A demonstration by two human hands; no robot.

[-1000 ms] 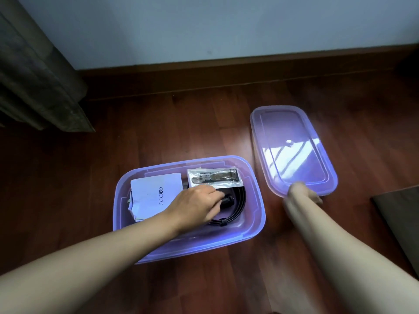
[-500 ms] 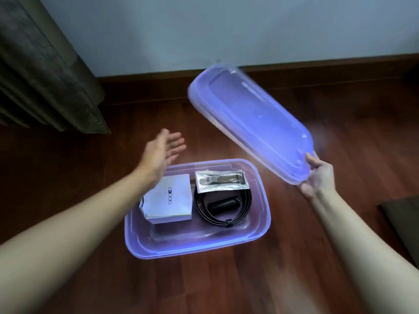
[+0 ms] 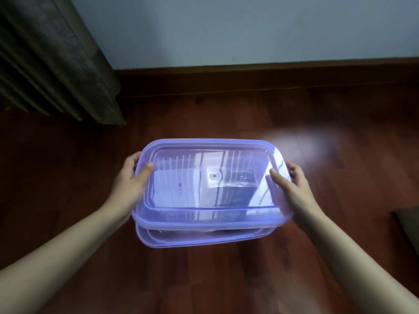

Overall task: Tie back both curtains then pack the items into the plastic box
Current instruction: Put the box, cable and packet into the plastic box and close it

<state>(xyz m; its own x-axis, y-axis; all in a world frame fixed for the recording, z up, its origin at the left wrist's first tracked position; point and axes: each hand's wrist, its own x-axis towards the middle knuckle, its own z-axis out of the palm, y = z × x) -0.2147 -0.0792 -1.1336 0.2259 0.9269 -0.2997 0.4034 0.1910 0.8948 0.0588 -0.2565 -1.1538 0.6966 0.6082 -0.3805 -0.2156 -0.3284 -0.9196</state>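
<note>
lid [image 3: 210, 214] over plastic box [image 3: 204, 240] | left hand [image 3: 129, 184] grip clamped on lid | right hand [image 3: 294, 186] same

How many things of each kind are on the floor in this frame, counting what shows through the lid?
Plastic box: 1
Lid, held at both ends by the left hand and the right hand: 1
White carton inside: 1
Clear packet inside: 1
Dark item inside, too blurred to name: 1
Curtain: 1
Total: 6
</note>
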